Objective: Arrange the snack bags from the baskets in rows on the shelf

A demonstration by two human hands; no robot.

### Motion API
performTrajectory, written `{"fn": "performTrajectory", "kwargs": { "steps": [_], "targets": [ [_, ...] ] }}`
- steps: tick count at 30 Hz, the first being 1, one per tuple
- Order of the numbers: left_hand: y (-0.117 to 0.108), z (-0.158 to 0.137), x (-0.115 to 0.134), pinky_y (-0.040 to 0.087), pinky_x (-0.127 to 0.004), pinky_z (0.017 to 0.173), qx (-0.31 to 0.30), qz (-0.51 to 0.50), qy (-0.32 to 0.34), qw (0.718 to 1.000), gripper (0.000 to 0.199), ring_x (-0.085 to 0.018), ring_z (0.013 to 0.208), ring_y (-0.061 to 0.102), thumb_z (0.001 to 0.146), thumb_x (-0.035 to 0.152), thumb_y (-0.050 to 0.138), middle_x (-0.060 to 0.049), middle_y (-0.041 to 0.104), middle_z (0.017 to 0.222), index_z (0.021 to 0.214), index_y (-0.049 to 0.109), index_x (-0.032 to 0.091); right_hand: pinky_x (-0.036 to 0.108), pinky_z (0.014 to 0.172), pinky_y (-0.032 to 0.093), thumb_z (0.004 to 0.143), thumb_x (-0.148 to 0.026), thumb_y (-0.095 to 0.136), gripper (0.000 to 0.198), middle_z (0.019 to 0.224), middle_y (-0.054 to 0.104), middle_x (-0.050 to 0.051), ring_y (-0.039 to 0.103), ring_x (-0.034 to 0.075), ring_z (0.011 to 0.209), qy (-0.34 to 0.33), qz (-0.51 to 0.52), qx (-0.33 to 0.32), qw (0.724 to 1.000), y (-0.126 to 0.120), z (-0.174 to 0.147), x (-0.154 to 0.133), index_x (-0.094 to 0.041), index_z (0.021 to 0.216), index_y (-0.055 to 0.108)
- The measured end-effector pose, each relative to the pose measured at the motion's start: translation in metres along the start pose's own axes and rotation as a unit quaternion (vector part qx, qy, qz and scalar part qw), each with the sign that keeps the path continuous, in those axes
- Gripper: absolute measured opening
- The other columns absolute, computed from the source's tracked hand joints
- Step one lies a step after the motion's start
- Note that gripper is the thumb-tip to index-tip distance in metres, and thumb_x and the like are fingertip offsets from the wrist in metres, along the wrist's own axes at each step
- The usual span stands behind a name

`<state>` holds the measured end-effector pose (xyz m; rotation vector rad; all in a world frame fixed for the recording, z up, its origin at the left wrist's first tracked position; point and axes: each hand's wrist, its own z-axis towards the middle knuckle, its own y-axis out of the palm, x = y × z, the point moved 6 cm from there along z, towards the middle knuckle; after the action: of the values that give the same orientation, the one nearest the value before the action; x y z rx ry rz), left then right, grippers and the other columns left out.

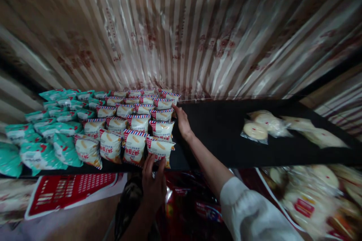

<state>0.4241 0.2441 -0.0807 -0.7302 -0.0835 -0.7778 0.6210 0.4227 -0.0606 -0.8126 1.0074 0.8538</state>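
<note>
White snack bags (pixel 135 147) with red lettering and striped top edges stand upright in rows on a black shelf (pixel 210 131). My left hand (pixel 154 180) is low at the front, its thumb and fingers apart, touching the lower face of the front right bag (pixel 160 147). Farther back, my right hand (pixel 182 120) reaches along the right side of the rows. Its fingers are stretched out and lie against the end bags (pixel 164 104), not wrapped round them. Part of the left fingers is in shadow.
Teal bags (pixel 42 154) fill the shelf's left end. Flat round items in clear wrappers (pixel 256 130) lie on the right. Below are a red basket (pixel 70 192), dark red packs (pixel 195 207) and more clear-wrapped food (pixel 308 199). Corrugated, plastic-covered wall (pixel 169 34) rises behind.
</note>
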Motion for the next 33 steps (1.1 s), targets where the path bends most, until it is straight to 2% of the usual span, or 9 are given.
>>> {"fn": "performTrajectory", "kwargs": {
  "steps": [3, 7, 11, 14, 17, 20, 23, 26, 33],
  "targets": [
    [-0.002, 0.001, 0.001, 0.041, -0.043, 0.102, -0.002, -0.003, -0.003, 1.0, 0.048, -0.03, 0.131, 0.037, 0.084, 0.01, 0.046, -0.015, 0.036, 0.139, 0.13, 0.051, 0.022, 0.048, 0.112, 0.023, 0.086, -0.07, 0.025, 0.066, 0.129, 0.059, 0.004, 0.042, 0.024, 0.13, 0.03, -0.006, 0.002, 1.0, -0.005, -0.002, 0.01, -0.026, 0.116, 0.065],
    [-0.004, 0.003, 0.0, 0.042, -0.044, 0.102, -0.015, -0.002, -0.021, 1.0, 0.046, -0.03, 0.13, 0.037, 0.085, 0.011, 0.047, -0.015, 0.035, 0.139, 0.13, 0.051, 0.021, 0.043, 0.108, 0.033, 0.083, -0.072, 0.027, 0.07, 0.133, 0.056, 0.004, 0.044, 0.024, 0.13, 0.061, 0.018, 0.009, 0.998, -0.007, 0.012, 0.022, -0.026, 0.126, 0.057],
    [-0.004, 0.003, 0.0, 0.042, -0.042, 0.102, -0.014, 0.004, -0.023, 1.0, 0.045, -0.028, 0.13, 0.038, 0.086, 0.012, 0.047, -0.014, 0.036, 0.139, 0.129, 0.052, 0.023, 0.04, 0.102, 0.04, 0.083, -0.071, 0.029, 0.067, 0.121, 0.063, 0.005, 0.052, 0.024, 0.122, 0.078, 0.035, 0.009, 0.996, 0.001, 0.029, 0.025, -0.024, 0.116, 0.063],
    [-0.003, 0.002, -0.001, 0.041, -0.042, 0.103, -0.01, 0.002, -0.029, 1.0, 0.043, -0.029, 0.13, 0.038, 0.086, 0.012, 0.047, -0.014, 0.036, 0.138, 0.128, 0.054, 0.021, 0.041, 0.099, 0.042, 0.083, -0.07, 0.032, 0.065, 0.112, 0.068, 0.007, 0.057, 0.026, 0.113, 0.116, 0.052, -0.021, 0.992, 0.011, 0.033, 0.028, -0.021, 0.108, 0.066],
    [-0.001, 0.001, 0.0, 0.041, -0.043, 0.103, -0.012, 0.005, -0.027, 1.0, 0.042, -0.03, 0.13, 0.039, 0.085, 0.011, 0.048, -0.015, 0.037, 0.138, 0.125, 0.056, 0.019, 0.039, 0.103, 0.038, 0.083, -0.069, 0.037, 0.062, 0.114, 0.067, 0.005, 0.055, 0.024, 0.114, 0.121, 0.066, -0.046, 0.989, 0.016, 0.034, 0.027, -0.02, 0.107, 0.067],
    [-0.001, 0.002, 0.0, 0.042, -0.042, 0.102, -0.01, 0.013, -0.026, 1.0, 0.039, -0.03, 0.129, 0.04, 0.085, 0.011, 0.048, -0.015, 0.038, 0.137, 0.123, 0.058, 0.018, 0.039, 0.109, 0.03, 0.083, -0.067, 0.041, 0.059, 0.122, 0.063, 0.005, 0.049, 0.023, 0.123, 0.109, 0.086, -0.023, 0.99, 0.007, 0.029, 0.019, -0.02, 0.108, 0.066],
    [-0.003, 0.002, -0.002, 0.044, -0.042, 0.1, 0.008, 0.01, -0.029, 0.999, 0.04, -0.03, 0.128, 0.041, 0.087, 0.014, 0.047, -0.015, 0.037, 0.139, 0.125, 0.056, 0.02, 0.041, 0.107, 0.033, 0.081, -0.068, 0.042, 0.061, 0.128, 0.06, 0.007, 0.045, 0.024, 0.128, 0.148, 0.136, 0.036, 0.979, -0.012, 0.002, 0.012, -0.019, 0.108, 0.066],
    [-0.005, 0.001, -0.004, 0.045, -0.044, 0.097, 0.031, -0.003, -0.023, 0.999, 0.044, -0.03, 0.128, 0.041, 0.088, 0.015, 0.046, -0.014, 0.036, 0.141, 0.131, 0.051, 0.023, 0.04, 0.096, 0.044, 0.08, -0.067, 0.044, 0.056, 0.125, 0.062, 0.007, 0.047, 0.025, 0.127, 0.178, 0.227, 0.116, 0.95, -0.041, -0.052, 0.0, -0.021, 0.102, 0.066],
    [-0.004, -0.001, 0.001, 0.043, -0.041, 0.098, 0.023, -0.007, -0.016, 1.0, 0.037, -0.029, 0.126, 0.042, 0.087, 0.013, 0.042, -0.016, 0.042, 0.134, 0.119, 0.061, 0.017, 0.034, 0.081, 0.049, 0.081, -0.056, 0.053, 0.044, 0.11, 0.068, 0.008, 0.06, 0.023, 0.108, 0.227, 0.208, 0.089, 0.947, -0.097, -0.184, -0.032, -0.022, 0.107, 0.064]
  ]
}}
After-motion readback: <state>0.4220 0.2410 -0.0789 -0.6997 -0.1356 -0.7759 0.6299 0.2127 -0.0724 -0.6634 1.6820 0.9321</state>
